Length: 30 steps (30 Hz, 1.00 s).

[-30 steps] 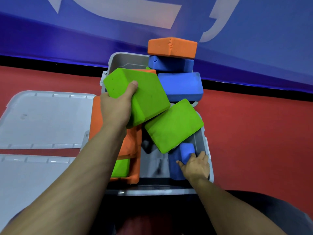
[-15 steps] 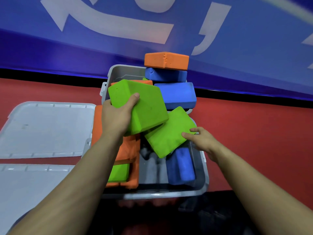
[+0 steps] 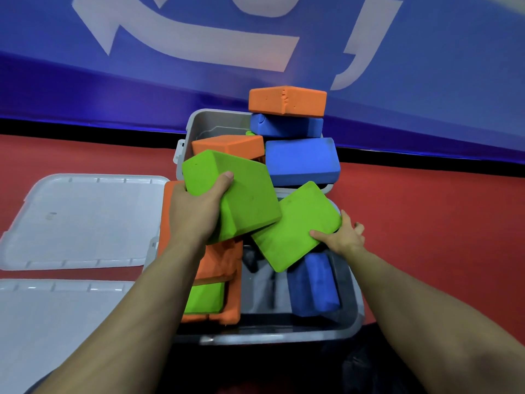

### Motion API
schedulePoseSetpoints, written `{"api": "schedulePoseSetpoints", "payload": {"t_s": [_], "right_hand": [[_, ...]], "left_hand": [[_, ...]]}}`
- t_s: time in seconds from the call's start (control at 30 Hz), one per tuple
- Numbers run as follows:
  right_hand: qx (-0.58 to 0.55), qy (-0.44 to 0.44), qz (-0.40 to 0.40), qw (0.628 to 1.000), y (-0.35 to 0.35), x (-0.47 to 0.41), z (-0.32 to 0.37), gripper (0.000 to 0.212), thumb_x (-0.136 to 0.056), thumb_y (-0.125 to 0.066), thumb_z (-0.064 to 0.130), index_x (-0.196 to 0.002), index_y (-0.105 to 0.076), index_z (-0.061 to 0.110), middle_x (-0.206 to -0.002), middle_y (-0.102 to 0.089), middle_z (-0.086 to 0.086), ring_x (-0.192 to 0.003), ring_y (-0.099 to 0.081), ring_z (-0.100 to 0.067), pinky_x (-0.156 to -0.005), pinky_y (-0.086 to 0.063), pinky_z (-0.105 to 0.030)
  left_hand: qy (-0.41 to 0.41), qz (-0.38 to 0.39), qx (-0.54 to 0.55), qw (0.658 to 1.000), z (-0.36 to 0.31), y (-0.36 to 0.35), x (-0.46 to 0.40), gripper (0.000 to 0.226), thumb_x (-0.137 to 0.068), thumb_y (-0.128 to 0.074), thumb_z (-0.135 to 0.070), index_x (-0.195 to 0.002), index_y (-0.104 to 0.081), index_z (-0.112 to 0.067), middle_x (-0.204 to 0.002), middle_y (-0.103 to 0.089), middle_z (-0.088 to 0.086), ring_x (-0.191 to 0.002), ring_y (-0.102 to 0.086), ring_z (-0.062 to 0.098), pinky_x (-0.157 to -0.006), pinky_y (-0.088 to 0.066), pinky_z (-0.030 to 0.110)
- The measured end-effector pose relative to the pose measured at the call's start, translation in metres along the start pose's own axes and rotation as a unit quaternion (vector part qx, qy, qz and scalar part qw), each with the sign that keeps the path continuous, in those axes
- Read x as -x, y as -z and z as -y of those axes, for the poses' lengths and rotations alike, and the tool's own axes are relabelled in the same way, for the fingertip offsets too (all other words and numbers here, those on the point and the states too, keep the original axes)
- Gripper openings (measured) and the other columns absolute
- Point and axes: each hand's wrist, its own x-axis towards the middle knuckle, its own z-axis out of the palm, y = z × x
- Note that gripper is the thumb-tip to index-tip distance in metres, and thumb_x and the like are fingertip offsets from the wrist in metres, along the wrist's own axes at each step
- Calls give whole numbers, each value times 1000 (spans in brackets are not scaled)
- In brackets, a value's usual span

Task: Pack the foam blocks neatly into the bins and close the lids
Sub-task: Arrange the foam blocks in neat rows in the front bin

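Head view: two grey lids lie on the red floor left of the near bin. Left hand grips a green block, thumb on top; right hand pinches a second green block above the bin's orange blocks and blue block. The far bin overflows with stacked blocks.

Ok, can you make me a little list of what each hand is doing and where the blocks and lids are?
left hand: grips a green block, lifted above the near bin
right hand: holds the corner of a second green block, tilted over the near bin
far bin: orange and blue blocks piled above its rim
lids: two, off, lying flat left of the bins
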Motion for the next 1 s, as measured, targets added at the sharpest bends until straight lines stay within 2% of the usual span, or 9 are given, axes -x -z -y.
{"api": "schedulePoseSetpoints", "payload": {"t_s": [0.13,0.37,0.4,0.47,0.57,0.73,0.8,0.87,1.0], "right_hand": [[11,1,-27,1000,-8,-1,7,115,-60,-90,57,-148,-28,17,-155,-21,-17,-140,-28,-39,-116,-31,-46],[-89,15,47,995,4,-3,22,123,-61,-90,58,-142,-22,-5,-142,-47,-17,-127,-52,-31,-107,-46,-47],[-102,18,52,993,6,-3,24,110,-64,-88,59,-136,-33,-5,-134,-52,-16,-121,-57,-29,-104,-48,-48],[-110,44,40,992,11,-2,29,68,-70,-82,62,-93,-55,4,-101,-60,-15,-93,-60,-26,-90,-54,-52],[-126,74,53,988,20,8,43,61,-77,-76,63,-58,-43,16,-72,-52,-10,-71,-52,-24,-68,-40,-39],[-111,123,75,983,33,31,58,44,-85,-78,44,-55,-50,26,-57,-55,11,-57,-53,-8,-53,-39,-22],[-67,157,66,983,33,37,63,33,-81,-79,50,-67,-65,23,-74,-69,5,-75,-66,-16,-69,-52,-30],[40,193,35,980,34,44,67,44,-79,-73,63,-73,-66,20,-85,-71,-2,-85,-66,-24,-77,-51,-34],[183,217,-19,959,44,65,71,64,-78,-63,77,-60,-46,17,-69,-53,-3,-75,-52,-27,-67,-35,-31]], "left_hand": [[-9,-3,-17,1000,1,-1,-2,80,-51,-82,-74,-112,-70,-23,-102,-75,-10,-94,-72,11,-91,-58,44],[-18,-20,-31,999,3,-3,-8,94,-43,-83,-82,-116,-66,-25,-103,-75,-11,-95,-73,12,-91,-59,45],[-15,-20,-28,999,2,-3,-7,93,-45,-84,-79,-117,-64,-24,-104,-74,-11,-96,-72,13,-92,-59,45],[-23,-18,-33,999,2,-4,-6,91,-47,-85,-76,-118,-62,-23,-105,-73,-10,-97,-72,14,-92,-58,46],[-54,-21,-59,997,-2,-5,-4,87,-51,-83,-76,-116,-61,-23,-105,-72,-10,-96,-70,15,-91,-58,46],[-63,-24,-73,995,-9,-4,2,93,-50,-79,-84,-118,-62,-23,-107,-72,-8,-98,-70,16,-92,-57,45],[-78,-30,-98,992,-14,-4,6,87,-61,-75,-82,-120,-61,-21,-110,-69,-7,-101,-66,18,-89,-53,39],[-96,-35,-128,986,-20,-4,12,80,-70,-70,-80,-122,-59,-21,-109,-66,-7,-99,-61,19,-82,-45,36],[-115,-29,-167,979,-25,-5,22,66,-77,-61,-82,-110,-57,-26,-102,-61,-6,-96,-55,21,-80,-39,36]]}}
